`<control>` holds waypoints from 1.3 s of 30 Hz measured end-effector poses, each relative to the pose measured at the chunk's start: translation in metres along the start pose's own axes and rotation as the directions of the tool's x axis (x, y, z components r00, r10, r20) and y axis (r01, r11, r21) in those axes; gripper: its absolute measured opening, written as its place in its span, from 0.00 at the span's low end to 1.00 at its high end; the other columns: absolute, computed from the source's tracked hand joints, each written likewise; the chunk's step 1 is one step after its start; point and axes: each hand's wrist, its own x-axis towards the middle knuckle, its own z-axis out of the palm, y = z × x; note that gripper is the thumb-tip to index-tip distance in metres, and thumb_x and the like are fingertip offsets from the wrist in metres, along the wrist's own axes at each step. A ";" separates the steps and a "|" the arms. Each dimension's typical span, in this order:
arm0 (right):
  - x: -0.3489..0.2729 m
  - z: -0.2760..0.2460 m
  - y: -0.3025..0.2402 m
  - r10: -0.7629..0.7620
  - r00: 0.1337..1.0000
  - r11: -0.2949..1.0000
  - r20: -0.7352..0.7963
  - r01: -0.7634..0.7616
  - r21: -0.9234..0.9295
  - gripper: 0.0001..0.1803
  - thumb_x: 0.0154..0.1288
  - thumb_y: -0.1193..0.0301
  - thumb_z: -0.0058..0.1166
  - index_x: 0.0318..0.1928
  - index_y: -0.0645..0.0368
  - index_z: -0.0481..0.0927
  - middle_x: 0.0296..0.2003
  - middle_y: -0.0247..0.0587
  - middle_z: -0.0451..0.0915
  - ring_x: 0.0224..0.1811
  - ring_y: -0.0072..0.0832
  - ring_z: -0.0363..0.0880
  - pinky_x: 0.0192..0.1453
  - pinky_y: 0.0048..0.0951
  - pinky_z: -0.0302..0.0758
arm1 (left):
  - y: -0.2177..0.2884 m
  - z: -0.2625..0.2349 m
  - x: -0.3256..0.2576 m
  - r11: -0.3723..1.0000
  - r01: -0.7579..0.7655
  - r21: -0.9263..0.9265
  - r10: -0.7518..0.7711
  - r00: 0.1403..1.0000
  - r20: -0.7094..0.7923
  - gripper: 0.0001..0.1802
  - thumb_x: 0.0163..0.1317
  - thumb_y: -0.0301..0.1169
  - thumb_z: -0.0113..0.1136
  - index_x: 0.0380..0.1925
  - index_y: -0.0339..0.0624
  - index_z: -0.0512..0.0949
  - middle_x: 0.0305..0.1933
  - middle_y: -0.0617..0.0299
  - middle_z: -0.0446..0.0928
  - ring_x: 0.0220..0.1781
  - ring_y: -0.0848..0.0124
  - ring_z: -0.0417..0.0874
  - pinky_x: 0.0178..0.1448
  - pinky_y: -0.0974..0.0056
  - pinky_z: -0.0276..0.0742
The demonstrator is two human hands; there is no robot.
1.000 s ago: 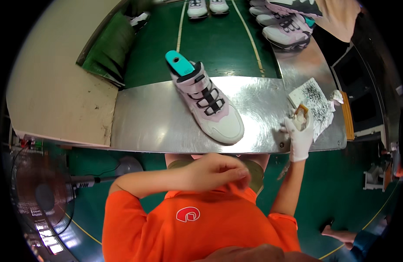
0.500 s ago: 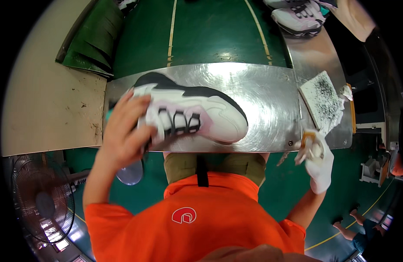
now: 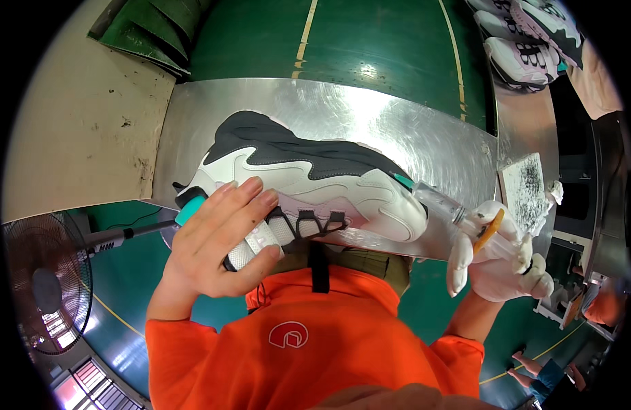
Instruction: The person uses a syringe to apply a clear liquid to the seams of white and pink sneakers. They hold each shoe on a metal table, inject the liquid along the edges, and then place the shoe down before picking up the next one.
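A white, black and pale-pink sneaker (image 3: 380,198) lies tilted over the metal bench, its black sole edge turned up and away from me and its toe pointing right. My bare left hand (image 3: 220,236) is wrapped round its tongue and ankle part, beside the teal lining. In my right hand (image 3: 500,256), which wears a white fabric glove with some fingertips bare, is a clear syringe (image 3: 442,203) with a green tip. That tip meets, or is very close to, the seam between sole and upper near the toe. A flat orange-yellow strip (image 3: 489,231) sits among the gloved fingers.
A white pad with black smudges (image 3: 524,191) lies on the bench (image 3: 459,154) at right, beside a crumpled white scrap (image 3: 554,191). More sneakers (image 3: 527,61) are piled at the far right. Green flaps (image 3: 151,31) hang far left; a fan (image 3: 49,283) stands left. Another person's legs (image 3: 527,369) show lower right.
My left hand has tilted the sneaker so more of its side and sole edge show. My right hand has come up and inward, bringing the syringe tip to the toe. The view has shifted.
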 end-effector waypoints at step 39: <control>-0.040 -0.012 0.034 -0.132 0.988 0.968 -0.086 0.147 0.205 0.61 0.32 0.49 0.73 0.62 0.81 0.62 0.35 0.66 0.77 0.27 0.45 0.80 0.23 0.32 0.79 | 0.049 0.023 -0.026 0.952 -0.104 0.289 0.115 0.993 -0.023 0.14 0.56 0.28 0.64 0.43 0.52 0.75 0.47 0.40 0.81 0.49 0.46 0.83 0.41 0.55 0.84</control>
